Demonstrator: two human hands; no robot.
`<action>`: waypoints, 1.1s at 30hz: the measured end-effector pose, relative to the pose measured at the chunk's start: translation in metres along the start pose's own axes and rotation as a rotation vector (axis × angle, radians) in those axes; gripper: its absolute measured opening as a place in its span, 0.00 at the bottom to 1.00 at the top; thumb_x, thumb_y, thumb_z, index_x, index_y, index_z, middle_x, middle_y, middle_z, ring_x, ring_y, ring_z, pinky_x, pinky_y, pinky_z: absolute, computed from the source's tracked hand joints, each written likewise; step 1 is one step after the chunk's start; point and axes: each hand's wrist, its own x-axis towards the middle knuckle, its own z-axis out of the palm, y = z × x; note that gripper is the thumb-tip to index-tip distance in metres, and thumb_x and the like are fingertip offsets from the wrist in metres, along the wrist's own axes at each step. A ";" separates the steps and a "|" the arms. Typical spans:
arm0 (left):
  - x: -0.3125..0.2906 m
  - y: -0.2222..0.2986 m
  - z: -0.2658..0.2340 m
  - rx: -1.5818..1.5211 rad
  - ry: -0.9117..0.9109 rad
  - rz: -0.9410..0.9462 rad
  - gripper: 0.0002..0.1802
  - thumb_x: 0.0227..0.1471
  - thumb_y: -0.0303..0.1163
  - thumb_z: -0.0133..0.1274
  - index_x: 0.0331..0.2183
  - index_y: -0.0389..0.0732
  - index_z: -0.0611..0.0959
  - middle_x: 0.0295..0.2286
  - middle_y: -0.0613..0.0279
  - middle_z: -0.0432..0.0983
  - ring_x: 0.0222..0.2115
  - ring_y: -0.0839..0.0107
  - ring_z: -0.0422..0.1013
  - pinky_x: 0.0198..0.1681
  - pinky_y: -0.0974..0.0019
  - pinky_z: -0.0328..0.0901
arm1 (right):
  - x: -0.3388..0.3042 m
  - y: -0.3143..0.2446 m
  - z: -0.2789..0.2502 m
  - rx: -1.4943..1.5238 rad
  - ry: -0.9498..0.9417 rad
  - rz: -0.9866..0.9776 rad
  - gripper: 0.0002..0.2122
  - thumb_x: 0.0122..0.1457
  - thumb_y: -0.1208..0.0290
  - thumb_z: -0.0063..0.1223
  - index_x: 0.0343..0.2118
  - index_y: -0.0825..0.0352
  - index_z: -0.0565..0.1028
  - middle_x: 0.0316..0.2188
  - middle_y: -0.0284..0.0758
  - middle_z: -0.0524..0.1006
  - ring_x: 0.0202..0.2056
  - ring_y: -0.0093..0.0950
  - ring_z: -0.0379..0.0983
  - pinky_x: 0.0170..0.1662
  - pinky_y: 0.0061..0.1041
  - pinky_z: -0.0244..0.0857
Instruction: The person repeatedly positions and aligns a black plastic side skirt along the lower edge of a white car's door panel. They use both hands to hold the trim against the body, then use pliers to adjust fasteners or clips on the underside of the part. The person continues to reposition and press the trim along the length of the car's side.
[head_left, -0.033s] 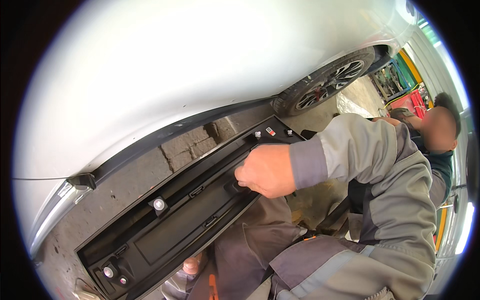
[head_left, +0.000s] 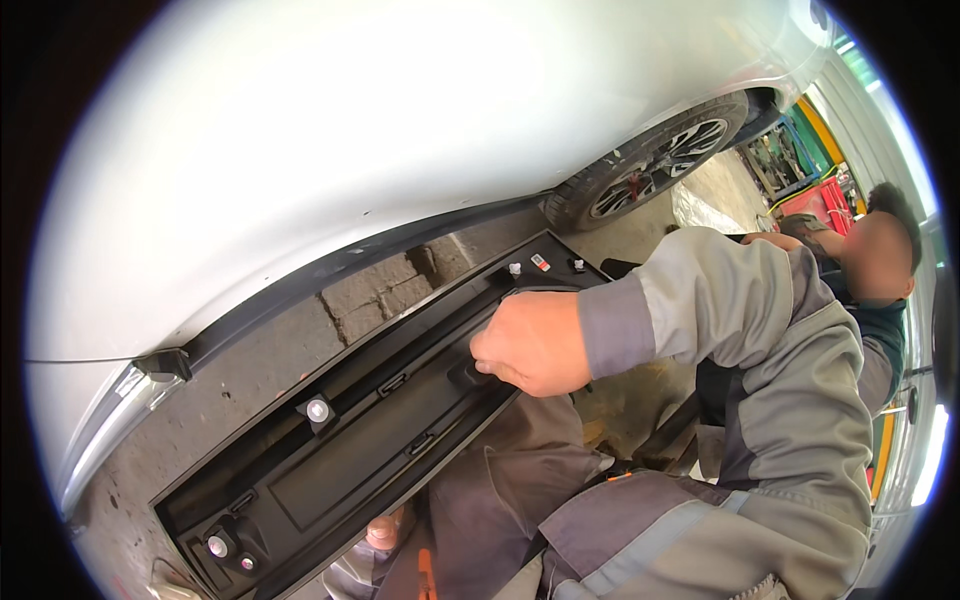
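A long black plastic car trim panel (head_left: 350,450) lies slantwise across my lap, its ribbed inner side up. White clips (head_left: 318,410) sit along it, and a small white-and-red label (head_left: 540,262) is near its far right end. My right hand (head_left: 535,345) is closed over the right part of the panel, fingers curled; whatever they hold is hidden. At the near edge, low in the view, the tip of a digit of my left hand (head_left: 381,532) shows against the panel, which it grips; the other fingers are out of sight.
Just beyond the panel stands a white car (head_left: 400,120) with a dark lower sill and a wheel (head_left: 650,165). A person (head_left: 880,270) is at the right. Behind are a red box (head_left: 825,205) and a blue-framed rack (head_left: 785,155). An orange-handled tool (head_left: 427,575) lies near my leg.
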 end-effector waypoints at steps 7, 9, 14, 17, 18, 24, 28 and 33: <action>0.002 -0.010 -0.005 0.058 0.090 0.014 0.38 0.55 0.60 0.52 0.55 0.39 0.77 0.51 0.54 0.76 0.50 0.56 0.74 0.52 0.50 0.70 | -0.008 -0.007 -0.002 0.100 0.067 0.157 0.12 0.64 0.67 0.47 0.28 0.69 0.76 0.25 0.49 0.76 0.30 0.51 0.74 0.35 0.45 0.68; 0.010 -0.015 -0.007 0.101 0.151 0.018 0.38 0.55 0.60 0.51 0.55 0.39 0.77 0.51 0.54 0.76 0.50 0.56 0.74 0.52 0.50 0.71 | -0.015 -0.002 -0.008 0.065 0.153 0.167 0.13 0.65 0.65 0.46 0.29 0.68 0.75 0.26 0.48 0.77 0.32 0.51 0.74 0.37 0.45 0.68; 0.045 -0.020 -0.007 0.130 0.329 -0.104 0.37 0.56 0.59 0.51 0.55 0.40 0.77 0.51 0.55 0.76 0.50 0.56 0.74 0.52 0.50 0.71 | -0.063 0.054 -0.018 -0.109 0.727 0.304 0.14 0.65 0.61 0.49 0.29 0.68 0.74 0.28 0.45 0.74 0.33 0.46 0.72 0.38 0.42 0.67; 0.068 -0.023 0.001 0.083 0.389 -0.226 0.37 0.56 0.59 0.52 0.57 0.40 0.75 0.51 0.55 0.76 0.51 0.56 0.73 0.53 0.48 0.70 | -0.110 0.110 0.000 -0.079 1.032 0.509 0.14 0.65 0.60 0.48 0.39 0.67 0.77 0.36 0.39 0.77 0.39 0.35 0.74 0.43 0.33 0.67; 0.075 -0.025 0.004 0.102 0.388 -0.251 0.38 0.56 0.59 0.52 0.57 0.41 0.75 0.51 0.54 0.76 0.51 0.56 0.72 0.53 0.48 0.70 | -0.123 0.128 0.013 0.270 1.078 0.474 0.20 0.67 0.53 0.44 0.47 0.66 0.74 0.45 0.38 0.75 0.46 0.32 0.71 0.49 0.33 0.64; 0.111 -0.041 0.006 0.244 0.413 -0.392 0.42 0.52 0.63 0.54 0.59 0.46 0.71 0.53 0.59 0.72 0.52 0.57 0.70 0.52 0.51 0.69 | -0.147 0.209 0.071 0.859 1.121 0.363 0.34 0.67 0.38 0.32 0.62 0.63 0.66 0.60 0.37 0.70 0.58 0.32 0.66 0.59 0.35 0.59; 0.119 -0.047 -0.004 0.214 0.566 -0.522 0.40 0.52 0.62 0.55 0.59 0.48 0.70 0.56 0.61 0.69 0.53 0.60 0.68 0.51 0.49 0.69 | -0.141 0.219 0.074 0.956 1.078 0.162 0.30 0.67 0.44 0.38 0.57 0.67 0.70 0.56 0.38 0.72 0.56 0.31 0.68 0.58 0.35 0.62; 0.125 -0.054 -0.010 0.199 0.606 -0.587 0.45 0.50 0.66 0.55 0.61 0.49 0.67 0.57 0.58 0.65 0.55 0.57 0.65 0.53 0.44 0.66 | -0.110 0.217 0.065 1.219 1.228 -0.141 0.32 0.67 0.42 0.34 0.52 0.71 0.72 0.49 0.41 0.74 0.51 0.33 0.70 0.57 0.41 0.64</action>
